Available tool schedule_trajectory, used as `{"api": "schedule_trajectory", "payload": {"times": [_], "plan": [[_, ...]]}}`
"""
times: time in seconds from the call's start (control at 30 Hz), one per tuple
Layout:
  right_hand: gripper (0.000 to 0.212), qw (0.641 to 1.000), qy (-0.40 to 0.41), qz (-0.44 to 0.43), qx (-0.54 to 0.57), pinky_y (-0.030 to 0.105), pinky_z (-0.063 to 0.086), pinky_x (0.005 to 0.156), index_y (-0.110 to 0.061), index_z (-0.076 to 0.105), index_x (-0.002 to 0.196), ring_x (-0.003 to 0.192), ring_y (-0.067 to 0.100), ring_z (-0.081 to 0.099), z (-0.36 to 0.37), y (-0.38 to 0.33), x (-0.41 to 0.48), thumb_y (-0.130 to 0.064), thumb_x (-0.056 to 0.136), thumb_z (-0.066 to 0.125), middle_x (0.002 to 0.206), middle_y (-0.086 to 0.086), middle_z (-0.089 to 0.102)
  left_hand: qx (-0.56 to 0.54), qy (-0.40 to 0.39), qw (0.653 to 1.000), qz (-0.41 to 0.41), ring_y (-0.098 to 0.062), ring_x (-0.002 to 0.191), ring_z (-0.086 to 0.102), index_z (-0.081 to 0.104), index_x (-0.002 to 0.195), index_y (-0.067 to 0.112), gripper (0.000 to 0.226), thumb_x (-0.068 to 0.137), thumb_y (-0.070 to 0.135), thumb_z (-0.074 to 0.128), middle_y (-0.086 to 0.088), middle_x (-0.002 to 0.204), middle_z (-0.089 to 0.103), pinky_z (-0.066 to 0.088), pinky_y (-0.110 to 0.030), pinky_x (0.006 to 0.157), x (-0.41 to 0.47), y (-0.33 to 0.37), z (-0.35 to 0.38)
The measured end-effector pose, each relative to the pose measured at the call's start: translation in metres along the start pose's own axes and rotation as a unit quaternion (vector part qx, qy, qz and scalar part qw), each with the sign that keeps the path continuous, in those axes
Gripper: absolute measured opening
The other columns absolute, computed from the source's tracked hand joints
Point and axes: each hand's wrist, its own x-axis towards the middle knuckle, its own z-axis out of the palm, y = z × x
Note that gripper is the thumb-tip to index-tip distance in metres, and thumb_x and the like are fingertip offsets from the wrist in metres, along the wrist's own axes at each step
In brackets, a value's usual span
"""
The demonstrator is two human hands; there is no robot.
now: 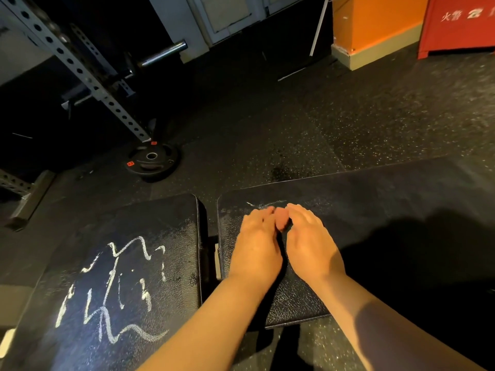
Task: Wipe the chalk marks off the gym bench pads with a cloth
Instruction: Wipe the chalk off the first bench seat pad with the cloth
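Left hand (255, 247) and right hand (312, 245), both ungloved. The left forearm (214, 325) and right forearm (375, 317) are bare to the frame edge; shadow crosses the right forearm. Fingertips are blurred.

Both bare arms are reaching forward, the left forearm (214, 317) and the right forearm (375, 325) angling in toward each other. The left grip (255, 245) and the right grip (312, 242) are lying side by side, backs up and palms down, almost touching at the wrists' inner edges. Their fingers are slanting inward, so the left fingertips (263, 212) and the right fingertips (294, 208) are nearly meeting. Blur is hiding whether they are pinching anything.
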Motion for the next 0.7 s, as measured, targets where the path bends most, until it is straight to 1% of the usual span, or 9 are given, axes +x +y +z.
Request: {"api": "schedule_trajectory", "payload": {"times": [0.07,0.2,0.3,0.4,0.47,0.53,0.6,0.67,0.7], "plan": [[0.054,1.000,0.003,-0.003,0.003,0.035,0.025,0.122,-0.023,0.034,0.155,0.151,0.013,0.022,-0.001,-0.001,-0.001,-0.011,0.102,0.035,0.161,-0.007,0.031,-0.002,-0.017,0.999,0.027,-0.020,0.133,0.045,0.059,0.135,0.022,0.047,0.093,0.004,0.051,0.002,0.143,0.052,0.037,-0.036,0.114,0.002,-0.014,-0.005],[0.052,1.000,0.002,-0.015,-0.008,0.035,0.026,0.122,-0.020,0.032,0.155,0.150,0.013,0.023,-0.001,0.000,0.000,-0.012,0.104,0.035,0.161,-0.006,0.030,0.037,0.042,0.994,-0.088,-0.029,0.137,0.038,0.058,0.134,0.013,0.045,0.092,0.002,0.049,-0.009,0.149,0.045,0.030,-0.038,0.116,0.024,-0.021,-0.016],[0.054,1.000,0.000,-0.007,-0.001,0.035,0.027,0.121,-0.021,0.031,0.156,0.149,0.012,0.023,-0.001,0.000,-0.001,-0.011,0.103,0.036,0.161,-0.005,0.031,0.029,0.005,1.000,-0.008,-0.032,0.137,0.040,0.061,0.130,0.014,0.047,0.088,-0.005,0.051,-0.012,0.145,0.051,0.024,-0.041,0.120,0.018,0.001,-0.013],[0.052,1.000,0.005,-0.011,-0.004,0.033,0.027,0.121,-0.023,0.033,0.155,0.149,0.011,0.024,-0.002,-0.003,-0.002,-0.013,0.103,0.036,0.160,-0.007,0.032,0.013,-0.053,0.998,0.040,-0.024,0.136,0.043,0.062,0.131,0.018,0.043,0.093,0.002,0.048,-0.003,0.143,0.054,0.026,-0.033,0.118,0.020,-0.022,-0.016],[0.051,1.000,0.008,-0.012,-0.008,0.032,0.026,0.121,-0.022,0.033,0.155,0.149,0.011,0.022,-0.003,-0.003,-0.002,-0.014,0.104,0.035,0.161,-0.008,0.031,0.018,-0.020,0.999,-0.024,-0.029,0.132,0.046,0.064,0.126,0.015,0.037,0.094,0.008,0.046,-0.005,0.138,0.055,0.035,-0.038,0.112,0.033,-0.037,-0.018],[0.051,1.000,0.007,-0.005,-0.009,0.033,0.027,0.121,-0.023,0.034,0.154,0.149,0.012,0.023,-0.001,-0.002,-0.001,-0.014,0.104,0.034,0.160,-0.008,0.031,0.027,-0.001,0.997,-0.072,-0.034,0.136,0.040,0.062,0.129,0.014,0.040,0.094,0.003,0.047,-0.009,0.146,0.049,0.031,-0.044,0.115,0.035,-0.024,-0.014],[0.051,1.000,0.012,-0.007,0.005,0.037,0.034,0.117,-0.027,0.044,0.146,0.144,0.014,0.032,0.001,-0.002,0.000,-0.014,0.099,0.030,0.154,-0.008,0.040,0.013,-0.024,0.999,-0.023,-0.031,0.140,0.037,0.060,0.133,0.018,0.045,0.093,0.003,0.046,-0.007,0.149,0.048,0.026,-0.047,0.119,0.025,-0.003,-0.007],[0.048,0.999,0.026,-0.009,0.025,0.039,0.042,0.110,-0.030,0.052,0.131,0.136,0.013,0.041,0.000,-0.004,0.000,-0.013,0.092,0.030,0.143,-0.010,0.048,-0.018,-0.057,0.998,0.037,-0.026,0.135,0.043,0.059,0.133,0.023,0.043,0.095,0.013,0.042,0.000,0.141,0.054,0.032,-0.046,0.115,0.014,0.000,-0.004],[0.048,0.999,0.029,-0.008,0.025,0.037,0.041,0.111,-0.030,0.051,0.134,0.136,0.012,0.040,0.000,-0.005,0.000,-0.012,0.093,0.032,0.144,-0.010,0.048,-0.022,-0.062,0.997,0.046,-0.025,0.133,0.045,0.059,0.134,0.022,0.044,0.095,0.013,0.042,0.000,0.140,0.055,0.034,-0.045,0.114,0.015,-0.008,-0.005]]}}
